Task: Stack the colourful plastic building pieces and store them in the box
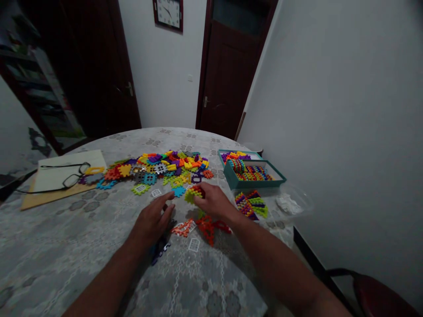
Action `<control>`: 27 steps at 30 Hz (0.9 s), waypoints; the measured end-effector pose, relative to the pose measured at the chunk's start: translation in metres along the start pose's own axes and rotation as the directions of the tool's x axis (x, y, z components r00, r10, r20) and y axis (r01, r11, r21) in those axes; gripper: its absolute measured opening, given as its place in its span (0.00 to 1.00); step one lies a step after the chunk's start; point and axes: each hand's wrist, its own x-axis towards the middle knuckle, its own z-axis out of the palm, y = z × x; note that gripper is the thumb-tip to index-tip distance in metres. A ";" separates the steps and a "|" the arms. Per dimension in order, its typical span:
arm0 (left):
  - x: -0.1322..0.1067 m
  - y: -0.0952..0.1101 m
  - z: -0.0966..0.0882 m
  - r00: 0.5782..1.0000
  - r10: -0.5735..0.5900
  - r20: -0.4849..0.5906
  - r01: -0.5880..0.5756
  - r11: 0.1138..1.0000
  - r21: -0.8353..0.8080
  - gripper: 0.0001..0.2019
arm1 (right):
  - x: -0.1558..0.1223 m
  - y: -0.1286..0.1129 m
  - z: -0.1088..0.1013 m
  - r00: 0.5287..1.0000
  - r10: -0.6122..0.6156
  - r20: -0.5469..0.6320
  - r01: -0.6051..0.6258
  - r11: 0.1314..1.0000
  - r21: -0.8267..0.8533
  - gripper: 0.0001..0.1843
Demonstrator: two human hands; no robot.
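Observation:
My right hand [213, 200] grips a small stack of toothed plastic building pieces [191, 195], yellow-green in front with red and orange behind. My left hand [153, 218] hovers over the table to the left, fingers apart and nothing visible in them. A blue toothed piece [179, 191] lies just beyond its fingertips. Orange-red triangular pieces [206, 229] lie on the cloth below my right hand, beside a salmon piece [183, 228]. Dark pieces [161, 253] are partly hidden by my left hand. A white window-shaped piece [194, 245] lies nearer to me.
A mixed pile of colourful pieces [165, 167] spreads across the middle. At right stand a teal box [254, 182] of stacked pieces, sorted stacks [246, 206] and a clear bag [291, 204]. Glasses [71, 179] rest on a paper pad [66, 160] at left.

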 end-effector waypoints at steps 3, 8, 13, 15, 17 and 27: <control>0.001 -0.001 -0.008 0.999 -0.025 -0.047 0.026 0.999 0.029 0.22 | 0.009 0.029 -0.056 0.984 0.036 -0.174 -0.038 0.999 -0.011 0.13; 0.003 -0.006 -0.016 0.991 -0.043 -0.128 0.052 0.997 0.062 0.19 | 0.038 0.109 -0.148 0.833 0.288 -0.473 -0.417 0.888 -0.194 0.21; 0.004 -0.008 -0.016 0.988 -0.070 -0.134 0.078 0.996 0.054 0.19 | 0.058 0.167 -0.177 0.729 0.506 -0.461 -0.669 0.669 -0.325 0.22; 0.004 -0.009 -0.015 0.989 -0.074 -0.128 0.081 0.995 0.050 0.19 | 0.063 0.179 -0.172 0.714 0.537 -0.449 -0.690 0.647 -0.325 0.23; 0.004 -0.008 -0.015 0.990 -0.072 -0.124 0.079 0.996 0.051 0.19 | 0.067 0.187 -0.164 0.697 0.567 -0.438 -0.711 0.626 -0.320 0.25; 0.004 -0.010 -0.015 0.991 -0.047 -0.129 0.055 0.997 0.061 0.18 | 0.092 0.210 -0.138 0.661 0.638 -0.396 -0.734 0.660 -0.161 0.20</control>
